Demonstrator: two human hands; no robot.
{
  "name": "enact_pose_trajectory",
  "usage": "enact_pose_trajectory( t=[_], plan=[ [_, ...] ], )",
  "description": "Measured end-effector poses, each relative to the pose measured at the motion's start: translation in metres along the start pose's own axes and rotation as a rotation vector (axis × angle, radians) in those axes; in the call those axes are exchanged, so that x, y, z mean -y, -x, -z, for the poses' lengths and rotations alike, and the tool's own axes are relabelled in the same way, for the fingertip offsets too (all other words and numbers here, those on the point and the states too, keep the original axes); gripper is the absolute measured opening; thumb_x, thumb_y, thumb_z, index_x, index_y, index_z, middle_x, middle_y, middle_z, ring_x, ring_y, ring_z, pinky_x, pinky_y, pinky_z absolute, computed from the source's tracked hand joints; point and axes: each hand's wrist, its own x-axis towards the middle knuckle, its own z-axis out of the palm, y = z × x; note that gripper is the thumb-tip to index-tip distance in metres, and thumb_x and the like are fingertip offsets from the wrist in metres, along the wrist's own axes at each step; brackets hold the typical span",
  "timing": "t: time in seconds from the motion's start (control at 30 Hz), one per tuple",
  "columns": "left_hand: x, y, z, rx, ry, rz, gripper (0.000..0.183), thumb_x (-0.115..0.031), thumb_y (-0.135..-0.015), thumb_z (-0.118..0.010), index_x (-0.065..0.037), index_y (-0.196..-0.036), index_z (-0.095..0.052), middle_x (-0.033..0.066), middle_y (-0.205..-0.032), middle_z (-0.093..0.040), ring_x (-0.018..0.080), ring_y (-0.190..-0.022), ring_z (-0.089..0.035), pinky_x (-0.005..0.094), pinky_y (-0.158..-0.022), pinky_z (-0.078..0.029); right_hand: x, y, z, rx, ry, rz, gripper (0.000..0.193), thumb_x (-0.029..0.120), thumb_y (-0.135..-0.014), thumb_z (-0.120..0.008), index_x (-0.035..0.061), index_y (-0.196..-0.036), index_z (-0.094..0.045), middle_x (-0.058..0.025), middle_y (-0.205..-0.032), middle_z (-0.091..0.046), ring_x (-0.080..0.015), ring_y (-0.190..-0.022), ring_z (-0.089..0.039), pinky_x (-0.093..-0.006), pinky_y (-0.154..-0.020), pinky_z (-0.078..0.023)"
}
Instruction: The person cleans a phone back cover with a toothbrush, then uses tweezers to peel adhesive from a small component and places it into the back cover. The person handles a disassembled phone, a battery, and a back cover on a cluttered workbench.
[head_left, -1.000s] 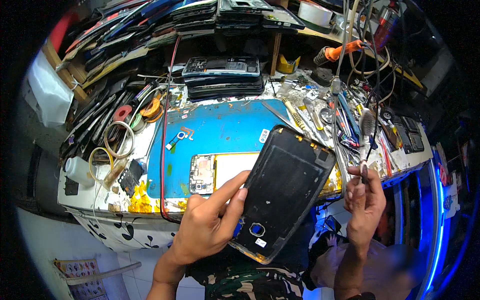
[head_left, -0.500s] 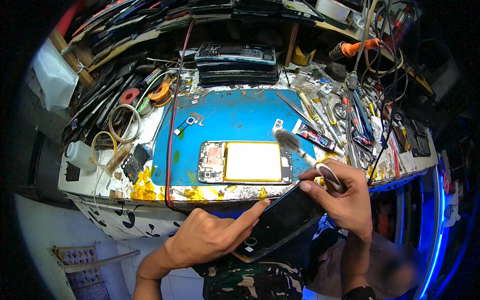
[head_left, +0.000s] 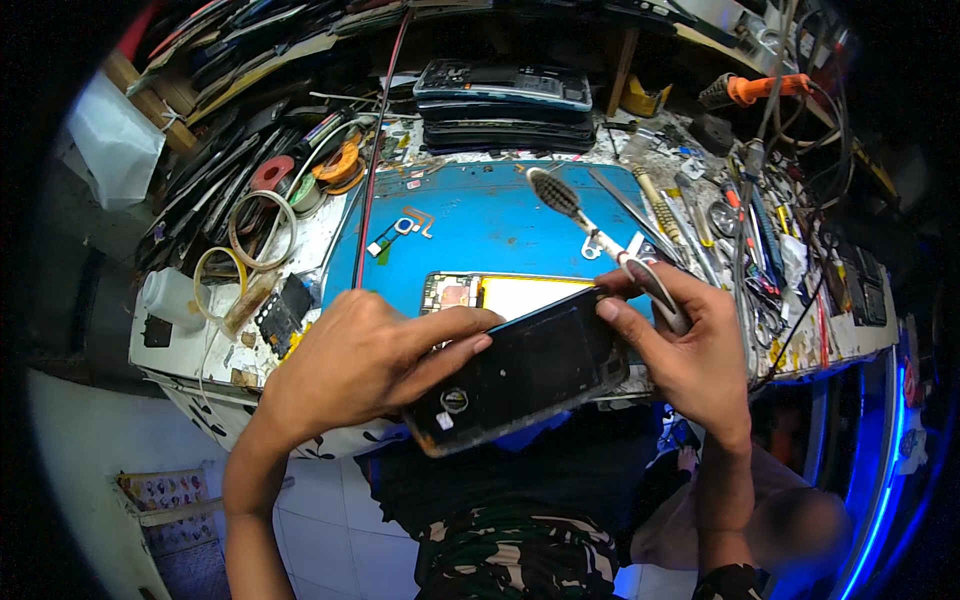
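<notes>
Between my hands, tilted above the bench's front edge, is a black phone back cover (head_left: 530, 370) with a round hole and a small white sticker near its lower left end. My left hand (head_left: 345, 365) is closed on its upper left edge, thumb and forefinger along the rim. Thumb and fingers of my right hand (head_left: 690, 345) pinch the right end. That same hand also grips a white toothbrush (head_left: 605, 240), its dark bristles pointing up and left. Behind the cover, partly hidden, an opened phone (head_left: 455, 290) with a bright white battery lies on the blue mat (head_left: 500, 225).
A small camera part with flex cable (head_left: 405, 228) lies on the mat. Phone shells (head_left: 505, 100) are stacked behind it. Tape rolls (head_left: 265, 230) and a white bottle (head_left: 172, 298) stand left. Tweezers, tools and cables crowd the right, below an orange-handled iron (head_left: 765, 90). Someone sits lower right.
Both hands have raised the back cover up toward the mat, turning it flatter, so it now covers part of the opened phone. The toothbrush has risen with my right hand. The view has shifted slightly.
</notes>
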Motion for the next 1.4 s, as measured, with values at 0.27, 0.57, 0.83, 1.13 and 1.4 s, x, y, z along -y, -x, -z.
enact_pose_trajectory(
  t=[0.27,0.57,0.83,1.13,1.4],
  plan=[
    [0.020,-0.010,0.003,0.026,0.053,-0.009,0.022,-0.025,-0.095,-0.071,-0.013,-0.113,-0.075,0.0114,-0.069,-0.069,0.0292,-0.049,-0.062,0.0388,-0.051,-0.048,-0.006,-0.017,-0.003,0.026,-0.012,-0.121,0.020,0.005,-0.091,-0.075,-0.0059,-0.108,-0.072,-0.0080,-0.097,-0.072,-0.0101,-0.089,-0.064,-0.0238,-0.081,-0.051],
    [0.038,-0.026,0.006,0.138,0.182,-0.019,0.042,-0.045,-0.094,-0.070,-0.007,-0.113,-0.068,0.0104,-0.051,-0.057,0.0308,-0.046,-0.059,0.0391,-0.048,-0.044,-0.007,-0.021,-0.005,-0.041,0.053,-0.086,0.020,0.003,-0.090,-0.075,-0.0063,-0.107,-0.072,-0.0101,-0.093,-0.074,-0.0081,-0.083,-0.066,-0.0226,-0.068,-0.051],
    [0.032,-0.029,0.015,0.181,0.042,0.143,0.053,-0.048,-0.078,-0.086,-0.015,-0.112,-0.061,0.0017,-0.049,-0.048,0.0243,-0.043,-0.047,0.0378,-0.047,-0.035,-0.012,-0.021,0.030,-0.281,0.565,0.108,0.019,0.002,-0.094,-0.066,-0.0058,-0.111,-0.068,-0.0143,-0.092,-0.064,-0.0217,-0.083,-0.062,-0.0319,-0.077,-0.048],
    [0.034,-0.029,0.017,0.188,0.173,0.122,0.037,-0.033,-0.095,-0.071,-0.007,-0.116,-0.054,0.0096,-0.053,-0.058,0.0321,-0.047,-0.060,0.0406,-0.046,-0.041,-0.033,-0.019,0.067,-0.446,0.974,0.064,0.022,0.007,-0.095,-0.067,-0.0034,-0.114,-0.069,-0.0201,-0.108,-0.070,-0.0324,-0.100,-0.069,-0.0390,-0.090,-0.050],
    [0.039,-0.020,0.007,0.065,0.133,0.116,0.023,-0.024,-0.099,-0.065,-0.008,-0.114,-0.058,0.0136,-0.060,-0.063,0.0344,-0.054,-0.064,0.0442,-0.051,-0.047,-0.034,-0.017,0.068,-0.384,0.941,0.023,0.022,0.008,-0.093,-0.068,-0.0021,-0.112,-0.069,-0.0199,-0.106,-0.071,-0.0346,-0.098,-0.069,-0.0402,-0.090,-0.051]
  ],
)
